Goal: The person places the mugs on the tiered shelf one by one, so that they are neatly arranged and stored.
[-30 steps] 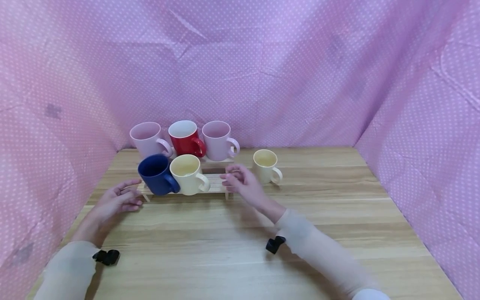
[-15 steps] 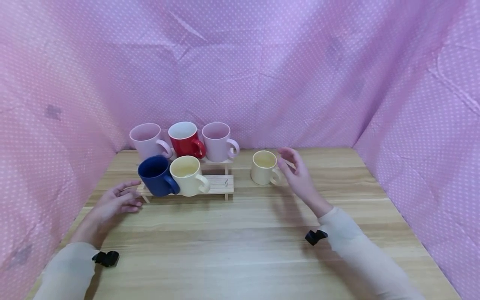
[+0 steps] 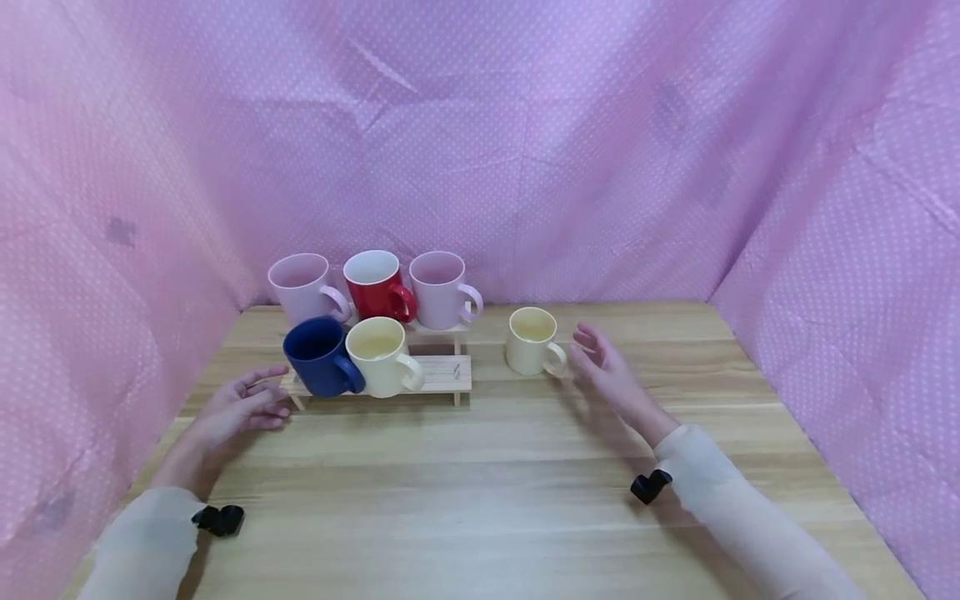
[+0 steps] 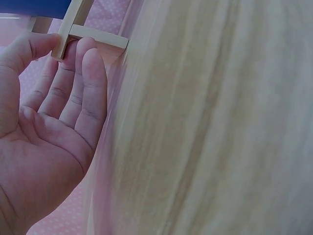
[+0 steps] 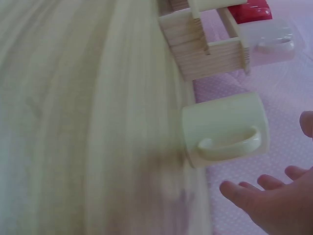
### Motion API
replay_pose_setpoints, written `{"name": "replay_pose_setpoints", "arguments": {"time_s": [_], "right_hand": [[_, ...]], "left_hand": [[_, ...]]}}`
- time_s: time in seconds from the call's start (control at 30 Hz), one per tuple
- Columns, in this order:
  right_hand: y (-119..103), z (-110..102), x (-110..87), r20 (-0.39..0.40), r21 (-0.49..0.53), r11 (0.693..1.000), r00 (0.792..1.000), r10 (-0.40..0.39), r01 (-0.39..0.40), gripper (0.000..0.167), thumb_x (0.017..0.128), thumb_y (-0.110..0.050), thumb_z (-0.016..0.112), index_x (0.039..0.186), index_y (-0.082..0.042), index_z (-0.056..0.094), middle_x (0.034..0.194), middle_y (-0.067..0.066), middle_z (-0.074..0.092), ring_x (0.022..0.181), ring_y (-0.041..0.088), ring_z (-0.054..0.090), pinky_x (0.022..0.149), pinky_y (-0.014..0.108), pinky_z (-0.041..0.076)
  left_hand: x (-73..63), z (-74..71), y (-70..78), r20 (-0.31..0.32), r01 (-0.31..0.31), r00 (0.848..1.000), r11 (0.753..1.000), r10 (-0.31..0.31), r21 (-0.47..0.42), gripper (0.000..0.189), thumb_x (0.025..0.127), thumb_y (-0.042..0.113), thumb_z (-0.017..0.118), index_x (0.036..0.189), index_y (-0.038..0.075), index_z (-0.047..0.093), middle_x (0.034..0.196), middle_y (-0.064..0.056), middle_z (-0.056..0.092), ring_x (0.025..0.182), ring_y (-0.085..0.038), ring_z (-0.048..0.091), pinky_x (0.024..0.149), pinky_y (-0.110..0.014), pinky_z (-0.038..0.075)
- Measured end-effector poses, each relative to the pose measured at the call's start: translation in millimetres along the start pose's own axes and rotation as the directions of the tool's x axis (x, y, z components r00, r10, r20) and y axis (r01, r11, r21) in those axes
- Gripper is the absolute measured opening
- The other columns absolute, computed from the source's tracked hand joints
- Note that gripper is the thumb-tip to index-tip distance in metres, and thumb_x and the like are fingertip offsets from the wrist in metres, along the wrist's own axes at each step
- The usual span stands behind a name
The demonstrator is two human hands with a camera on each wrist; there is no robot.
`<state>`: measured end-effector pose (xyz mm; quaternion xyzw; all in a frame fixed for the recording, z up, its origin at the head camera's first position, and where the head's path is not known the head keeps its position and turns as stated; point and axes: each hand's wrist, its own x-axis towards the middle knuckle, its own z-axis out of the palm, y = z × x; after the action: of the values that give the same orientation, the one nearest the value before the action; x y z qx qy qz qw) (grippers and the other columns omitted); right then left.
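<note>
At the left end of a two-step wooden rack (image 3: 442,375), my left hand (image 3: 240,408) pinches the lower board's end; in the left wrist view the thumb lies on one side of the wood (image 4: 66,41) and fingers on the other. My right hand (image 3: 611,375) is just right of a pale yellow mug (image 3: 529,354) standing upright on the table, fingers spread and apart from its handle (image 5: 230,147). On the lower step sit a blue mug (image 3: 318,362) and another pale yellow mug (image 3: 375,367). Above them are a pink mug (image 3: 300,292), a red mug (image 3: 371,292) and a second pink mug (image 3: 437,296).
The wood-grain table (image 3: 435,492) runs back to pink dotted cloth (image 3: 525,167), which hangs behind and on both sides. Bare board shows on the lower step's right part. A black wrist device (image 3: 651,486) sits on the right sleeve.
My right hand has left the rack's right end, moved right past the standing yellow mug, then slightly down and away from it. The left hand keeps its place at the rack.
</note>
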<state>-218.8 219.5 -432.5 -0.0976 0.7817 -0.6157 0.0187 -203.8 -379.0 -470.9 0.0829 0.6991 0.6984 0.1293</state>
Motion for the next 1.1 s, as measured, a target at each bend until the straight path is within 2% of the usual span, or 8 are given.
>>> {"name": "replay_pose_setpoints", "arguments": {"time_s": [0.1, 0.23, 0.43, 0.57, 0.8, 0.93, 1.1], "right_hand": [[9.1, 3.0, -1.4, 0.047, 0.056, 0.996, 0.997, 0.06, -0.063, 0.065, 0.108, -0.026, 0.053, 0.16, -0.002, 0.02, 0.159, 0.028, 0.026, 0.141, 0.046, 0.034, 0.109, 0.06, 0.045], [16.1, 6.9, -3.2, 0.065, 0.097, 0.99, 0.993, 0.099, -0.105, 0.061, 0.108, -0.025, 0.052, 0.155, 0.003, 0.026, 0.154, 0.029, 0.033, 0.136, 0.044, 0.04, 0.111, 0.057, 0.044], [22.9, 11.0, -2.8, 0.096, 0.131, 0.983, 0.989, 0.114, -0.126, 0.052, 0.109, -0.024, 0.05, 0.149, 0.004, 0.034, 0.146, 0.027, 0.041, 0.13, 0.037, 0.045, 0.112, 0.05, 0.046], [24.6, 13.3, -1.0, 0.117, 0.164, 0.975, 0.984, 0.133, -0.151, 0.052, 0.109, -0.025, 0.051, 0.148, 0.005, 0.036, 0.145, 0.027, 0.041, 0.131, 0.037, 0.045, 0.11, 0.044, 0.049], [23.7, 15.5, 6.2, 0.139, 0.146, 0.973, 0.977, 0.16, -0.18, 0.054, 0.109, -0.028, 0.049, 0.145, 0.011, 0.036, 0.144, 0.03, 0.041, 0.134, 0.044, 0.043, 0.11, 0.047, 0.048], [22.2, 17.9, 14.2, 0.144, 0.14, 0.974, 0.977, 0.157, -0.177, 0.054, 0.11, -0.03, 0.047, 0.144, 0.011, 0.039, 0.143, 0.03, 0.042, 0.13, 0.043, 0.047, 0.108, 0.047, 0.051], [22.2, 19.8, 20.4, 0.12, 0.127, 0.97, 0.974, 0.19, -0.205, 0.05, 0.111, -0.03, 0.044, 0.138, 0.012, 0.044, 0.143, 0.028, 0.045, 0.124, 0.039, 0.054, 0.103, 0.045, 0.055]], "left_hand": [[-0.9, 1.1, -3.3, -0.011, 0.003, 1.0, 1.0, -0.003, -0.003, 0.033, 0.105, 0.006, 0.055, 0.133, 0.023, 0.055, 0.105, -0.001, 0.072, 0.086, -0.02, 0.071, 0.077, -0.034, 0.065], [0.7, 1.9, -4.3, -0.023, 0.008, 1.0, 1.0, -0.008, -0.001, 0.033, 0.105, 0.007, 0.056, 0.135, 0.021, 0.053, 0.106, -0.002, 0.072, 0.087, -0.02, 0.071, 0.077, -0.034, 0.065], [2.7, 2.0, -4.7, -0.026, 0.012, 1.0, 1.0, -0.012, -0.02, 0.037, 0.104, 0.007, 0.058, 0.139, 0.015, 0.05, 0.106, -0.002, 0.072, 0.087, -0.02, 0.071, 0.078, -0.035, 0.065], [1.6, 1.7, -6.6, -0.032, 0.004, 0.999, 0.999, -0.005, -0.034, 0.034, 0.104, 0.008, 0.057, 0.137, 0.017, 0.052, 0.105, -0.001, 0.072, 0.086, -0.019, 0.071, 0.077, -0.034, 0.065], [0.4, 1.7, -6.5, -0.028, 0.009, 1.0, 1.0, -0.01, -0.012, 0.033, 0.105, 0.008, 0.056, 0.137, 0.018, 0.052, 0.105, 0.0, 0.072, 0.087, -0.02, 0.071, 0.078, -0.034, 0.065], [0.4, 2.3, -4.5, -0.035, 0.008, 0.999, 1.0, -0.008, -0.006, 0.034, 0.105, 0.009, 0.057, 0.138, 0.017, 0.051, 0.106, 0.0, 0.072, 0.087, -0.02, 0.071, 0.077, -0.034, 0.065], [0.6, 2.7, -3.4, -0.027, 0.007, 1.0, 1.0, -0.008, -0.024, 0.033, 0.106, 0.009, 0.056, 0.137, 0.017, 0.051, 0.105, 0.0, 0.072, 0.086, -0.019, 0.071, 0.076, -0.034, 0.065]]}}
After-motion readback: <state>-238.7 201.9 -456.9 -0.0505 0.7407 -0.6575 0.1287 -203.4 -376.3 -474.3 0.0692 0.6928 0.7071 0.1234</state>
